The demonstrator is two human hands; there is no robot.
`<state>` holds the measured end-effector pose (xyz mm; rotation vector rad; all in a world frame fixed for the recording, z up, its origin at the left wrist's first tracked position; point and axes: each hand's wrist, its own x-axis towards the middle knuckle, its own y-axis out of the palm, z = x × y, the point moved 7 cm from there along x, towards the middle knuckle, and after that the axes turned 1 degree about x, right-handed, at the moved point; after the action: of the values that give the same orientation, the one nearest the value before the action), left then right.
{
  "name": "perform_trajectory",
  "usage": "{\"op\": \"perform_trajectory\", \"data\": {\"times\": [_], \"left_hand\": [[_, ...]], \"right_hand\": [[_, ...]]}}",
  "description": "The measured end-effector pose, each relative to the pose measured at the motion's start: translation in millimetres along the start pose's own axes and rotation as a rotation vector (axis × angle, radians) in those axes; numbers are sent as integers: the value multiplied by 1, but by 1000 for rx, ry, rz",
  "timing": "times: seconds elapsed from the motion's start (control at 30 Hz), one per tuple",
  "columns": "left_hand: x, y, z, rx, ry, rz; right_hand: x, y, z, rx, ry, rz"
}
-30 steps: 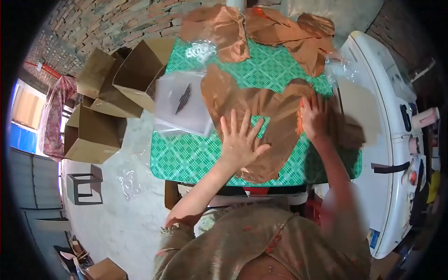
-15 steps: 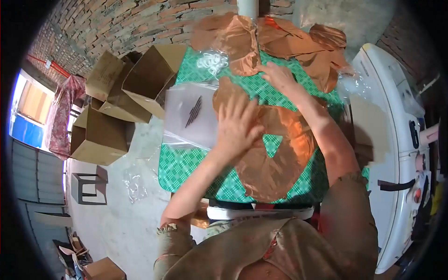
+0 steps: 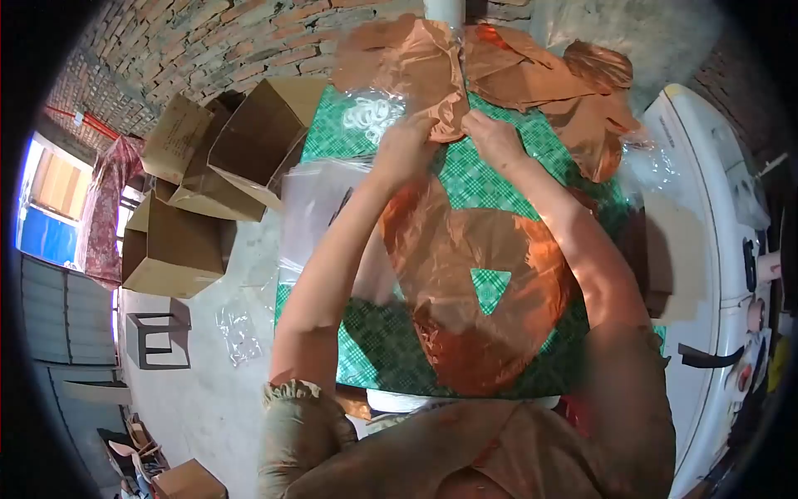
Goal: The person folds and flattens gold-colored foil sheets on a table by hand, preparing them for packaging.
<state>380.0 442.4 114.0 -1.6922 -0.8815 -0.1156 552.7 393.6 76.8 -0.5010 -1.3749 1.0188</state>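
A flat, copper-coloured foil balloon (image 3: 490, 358) with a triangular opening in it lies on the green checked tablecloth (image 3: 362, 362). Its narrower part runs up the left side, beneath my left forearm. Farther back lies another crumpled copper foil balloon (image 3: 420, 62). My left hand (image 3: 406, 150) is closed with its fingertips at the near end of that back balloon. On the other side of this end, my right hand (image 3: 496, 143) has its fingers pinched together at the foil's edge. Exactly what part the fingertips grip is partly hidden.
Clear plastic sleeves (image 3: 320, 208) lie left of my forearm, with white rings (image 3: 371, 115) behind them. More copper foil (image 3: 573, 108) covers the back right. Open cardboard boxes (image 3: 179, 249) stand on the floor at left; a white appliance (image 3: 706, 208) stands at right.
My left hand has moved up and away from above the near balloon and the sleeves to the back foil, its spread fingers closing. My right hand stays at the same foil end.
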Motion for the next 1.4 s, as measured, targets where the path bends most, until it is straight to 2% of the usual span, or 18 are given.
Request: {"op": "perform_trajectory", "data": {"times": [0.23, 0.37, 0.47, 0.57, 0.73, 0.87, 0.93, 0.97, 1.03, 1.23, 1.4], "left_hand": [[6, 17, -2, 94, 34, 5], [6, 1, -13, 20, 66, -56], [7, 14, -2, 134, 49, -15], [4, 21, -2, 206, 133, -57], [10, 18, -4, 235, 31, -51], [10, 14, -1, 106, 0, -80], [11, 8, -4, 70, -73, 8], [11, 6, -5, 51, -110, 51], [11, 7, -2, 21, -87, -2], [12, 26, 25, 43, -173, -89], [13, 29, 30, 34, -197, -135]], "right_hand": [[-1, -7, -7, 68, 155, 209], [-1, -19, -20, 190, 24, 169], [2, -13, -29, 227, -48, 188], [3, -15, -26, 211, -66, 183], [5, -8, -27, 195, -85, 118], [6, -1, -22, 147, 15, 54], [8, 1, -17, 25, 78, 69], [11, -2, -16, 92, 92, 31], [14, -4, -18, 228, 121, -44], [17, 5, -30, 469, 292, 56], [22, 13, -39, 606, 352, 114]]}}
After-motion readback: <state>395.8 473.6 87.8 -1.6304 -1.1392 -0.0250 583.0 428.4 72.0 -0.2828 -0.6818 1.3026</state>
